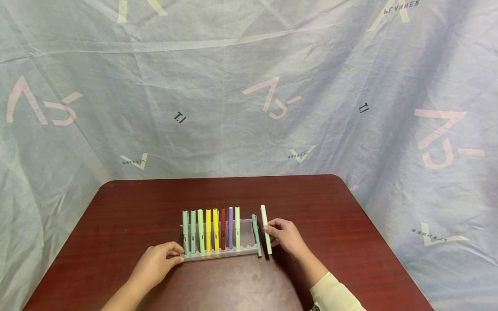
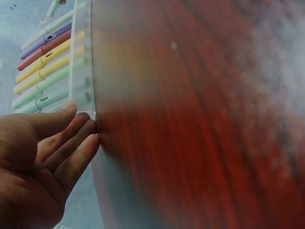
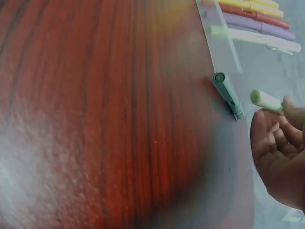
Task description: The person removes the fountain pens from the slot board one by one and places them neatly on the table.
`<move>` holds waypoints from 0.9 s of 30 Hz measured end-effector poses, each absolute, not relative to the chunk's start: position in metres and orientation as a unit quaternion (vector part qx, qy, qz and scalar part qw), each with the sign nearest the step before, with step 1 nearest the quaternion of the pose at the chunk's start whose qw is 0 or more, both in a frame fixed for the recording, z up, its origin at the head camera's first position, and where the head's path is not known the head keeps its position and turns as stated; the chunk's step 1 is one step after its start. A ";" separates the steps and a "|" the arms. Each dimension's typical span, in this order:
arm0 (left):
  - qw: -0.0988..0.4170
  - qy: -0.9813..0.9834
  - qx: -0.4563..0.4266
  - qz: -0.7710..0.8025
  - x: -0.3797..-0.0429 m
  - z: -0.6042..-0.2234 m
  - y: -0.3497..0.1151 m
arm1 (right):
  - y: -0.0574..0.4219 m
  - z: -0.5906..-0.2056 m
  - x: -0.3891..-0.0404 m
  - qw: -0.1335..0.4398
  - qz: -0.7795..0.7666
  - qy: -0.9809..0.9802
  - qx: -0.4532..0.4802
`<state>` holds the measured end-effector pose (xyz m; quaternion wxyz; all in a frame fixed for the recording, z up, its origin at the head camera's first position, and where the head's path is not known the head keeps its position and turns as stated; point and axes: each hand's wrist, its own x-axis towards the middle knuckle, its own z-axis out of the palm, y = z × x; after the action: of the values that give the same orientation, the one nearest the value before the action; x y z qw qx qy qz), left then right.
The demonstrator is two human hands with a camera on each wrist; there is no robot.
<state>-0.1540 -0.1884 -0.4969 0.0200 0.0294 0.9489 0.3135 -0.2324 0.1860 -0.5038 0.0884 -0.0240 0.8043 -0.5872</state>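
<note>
A clear plastic pen rack [image 1: 220, 255] stands on the table, holding a row of upright-leaning pens in grey-green, light green, yellow, red, purple and whitish green. At the rack's left front corner, my left hand [image 1: 154, 261] grips its edge between thumb and fingers; the left wrist view shows the thumb [image 2: 59, 117] on the corner. My right hand [image 1: 288, 236] pinches a whitish pen [image 1: 266, 231], held nearly upright to the right of the rack. Between that pen and the rack's right end, a grey-green pen [image 1: 256, 237] lies against the rack end, outside the row.
The dark red wooden table [image 1: 128, 203] has rounded far corners. Grey printed cloth [image 1: 218, 142] hangs behind it and along both sides. Within the rack, a gap separates the whitish-green pen [image 1: 237, 229] from the right end.
</note>
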 end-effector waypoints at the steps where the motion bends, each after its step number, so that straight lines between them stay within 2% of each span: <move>1: 0.019 0.949 0.029 0.314 -0.154 -0.497 -0.188 | 0.187 -0.505 -0.233 0.090 -0.582 0.808 -0.023; 10: 0.016 0.948 0.028 0.318 -0.154 -0.498 -0.189 | 0.186 -0.518 -0.240 0.130 -0.565 0.814 -0.030; 27: 0.019 0.946 0.031 0.323 -0.155 -0.497 -0.189 | 0.184 -0.521 -0.245 0.128 -0.534 0.836 0.006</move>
<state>-0.1551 -0.1888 -0.4966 0.0191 0.0309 0.9458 0.3226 -0.2447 0.1837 -0.5214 0.1280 0.0058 0.8359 -0.5338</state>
